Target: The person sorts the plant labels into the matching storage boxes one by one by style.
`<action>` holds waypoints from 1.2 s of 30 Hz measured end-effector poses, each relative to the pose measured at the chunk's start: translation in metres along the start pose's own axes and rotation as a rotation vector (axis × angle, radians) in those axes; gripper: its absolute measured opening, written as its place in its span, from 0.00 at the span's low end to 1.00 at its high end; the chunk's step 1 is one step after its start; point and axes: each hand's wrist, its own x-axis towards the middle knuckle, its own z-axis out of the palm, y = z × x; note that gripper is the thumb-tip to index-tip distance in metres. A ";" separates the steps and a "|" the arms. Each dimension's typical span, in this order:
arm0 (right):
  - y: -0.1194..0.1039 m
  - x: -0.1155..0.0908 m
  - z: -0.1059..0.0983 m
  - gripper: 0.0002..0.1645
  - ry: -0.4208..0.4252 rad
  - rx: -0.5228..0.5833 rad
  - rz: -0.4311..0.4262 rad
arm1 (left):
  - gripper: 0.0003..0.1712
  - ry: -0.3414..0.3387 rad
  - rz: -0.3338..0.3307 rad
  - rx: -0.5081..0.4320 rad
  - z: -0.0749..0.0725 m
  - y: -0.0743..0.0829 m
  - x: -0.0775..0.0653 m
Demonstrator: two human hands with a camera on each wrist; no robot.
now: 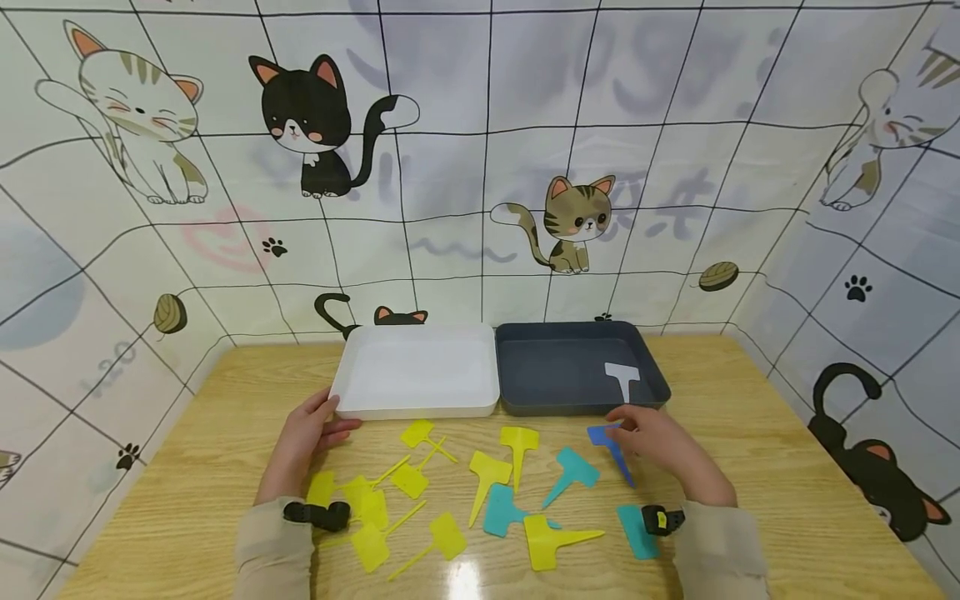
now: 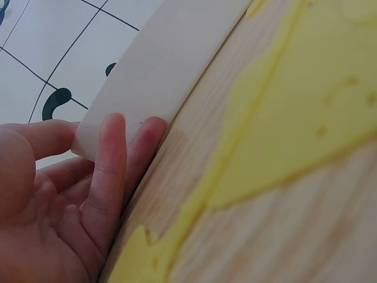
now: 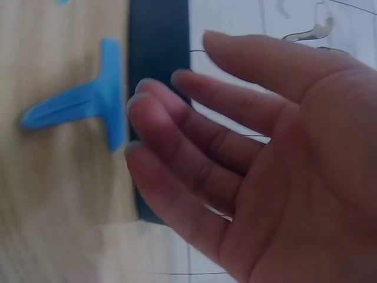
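Note:
At the near left corner of the white tray [image 1: 420,408], my left hand [image 1: 303,437] holds the corner. In the left wrist view, its fingers [image 2: 112,138] lie against the tray's outer wall. My right hand [image 1: 660,437] hovers by the front wall of the dark grey tray [image 1: 555,402], its fingers loosely bent with nothing between them. Just beside it lies a blue T-shaped plant label [image 3: 109,94], apart from the fingers in the right wrist view. Inside the dark tray is a white T-shaped plant label [image 1: 622,375].
Several yellow plant labels [image 1: 447,536] are scattered over the wooden table [image 1: 187,508], mostly at the left and middle. Teal labels [image 1: 573,471] lie among them and near the right wrist. The two trays stand side by side against a cat-patterned cloth [image 1: 450,167].

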 end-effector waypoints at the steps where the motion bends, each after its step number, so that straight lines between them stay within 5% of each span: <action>1: 0.002 0.001 0.001 0.22 -0.008 0.000 0.014 | 0.36 0.002 -0.001 -0.001 0.000 0.000 0.000; 12: 0.016 0.001 0.008 0.34 -0.012 -0.036 0.168 | 0.37 0.000 0.003 -0.005 -0.001 0.000 -0.001; 20: 0.021 0.006 0.011 0.38 0.007 -0.136 0.141 | 0.36 -0.007 -0.011 -0.013 -0.001 0.002 0.000; 36: 0.024 0.006 0.014 0.34 0.021 -0.062 0.156 | 0.35 -0.008 0.007 -0.010 -0.001 0.001 -0.002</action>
